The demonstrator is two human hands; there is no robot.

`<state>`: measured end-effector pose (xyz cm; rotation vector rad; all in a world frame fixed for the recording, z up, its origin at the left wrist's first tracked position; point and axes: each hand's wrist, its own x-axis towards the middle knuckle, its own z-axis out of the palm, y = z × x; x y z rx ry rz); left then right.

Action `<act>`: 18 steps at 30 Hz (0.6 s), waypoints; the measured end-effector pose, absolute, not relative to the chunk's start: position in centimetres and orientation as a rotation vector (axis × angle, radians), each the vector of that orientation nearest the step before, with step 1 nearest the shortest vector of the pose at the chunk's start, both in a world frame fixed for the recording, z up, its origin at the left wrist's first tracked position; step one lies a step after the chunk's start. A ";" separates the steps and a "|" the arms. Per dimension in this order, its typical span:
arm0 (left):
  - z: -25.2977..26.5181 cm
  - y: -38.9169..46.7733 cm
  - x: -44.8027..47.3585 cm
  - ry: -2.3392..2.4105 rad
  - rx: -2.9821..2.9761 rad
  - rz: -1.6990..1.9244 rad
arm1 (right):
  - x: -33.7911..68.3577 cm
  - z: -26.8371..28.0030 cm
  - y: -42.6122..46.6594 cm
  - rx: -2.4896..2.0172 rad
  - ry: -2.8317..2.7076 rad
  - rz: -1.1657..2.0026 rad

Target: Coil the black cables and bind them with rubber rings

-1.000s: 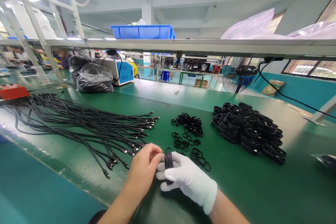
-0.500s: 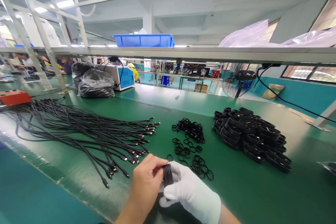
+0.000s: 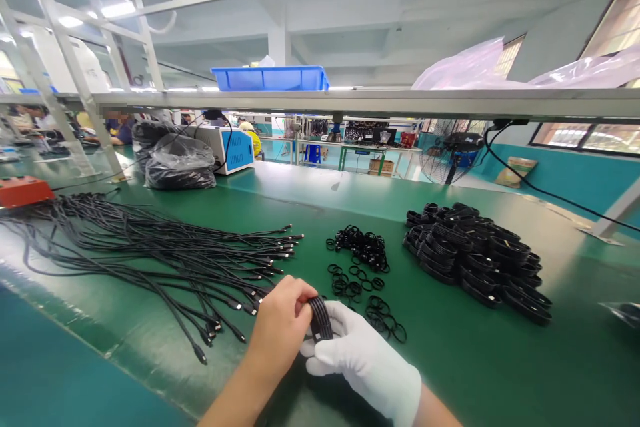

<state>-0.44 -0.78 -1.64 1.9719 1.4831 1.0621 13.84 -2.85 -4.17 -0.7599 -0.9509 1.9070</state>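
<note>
A coiled black cable (image 3: 321,321) is held between my two hands above the front of the bench. My bare left hand (image 3: 286,317) pinches the coil's left side, its fingers closed. My right hand (image 3: 357,350), in a white glove, grips the coil from the right with thumb and fingers. A pale connector end shows low on the coil. Just beyond my hands lie several loose black rings (image 3: 355,280), with a denser heap of rings (image 3: 361,245) behind them. On the left, straight black cables (image 3: 165,247) lie with their plug ends pointing right.
Many coiled cables are piled (image 3: 475,257) on the right of the green bench (image 3: 280,203). Back left are a plastic bag of dark goods (image 3: 180,163), a blue-and-white machine (image 3: 237,150) and a red box (image 3: 25,192). A shelf (image 3: 370,101) spans above, carrying a blue tray (image 3: 270,79).
My left hand has risen slightly along the coil, and the coil has turned so more of its curved side and a connector end show. My right hand keeps its grip.
</note>
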 end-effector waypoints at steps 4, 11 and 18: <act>-0.5 -0.3 -2.5 1.184 1.711 0.874 | 14.5 -4.1 -2.9 -0.498 -0.804 2.129; -2.0 0.4 -3.8 0.659 1.409 0.812 | 14.4 -5.0 -2.9 -0.307 -0.769 2.306; -2.8 0.6 -3.3 0.822 1.417 0.896 | 13.2 -3.6 -3.4 -0.974 -1.061 1.853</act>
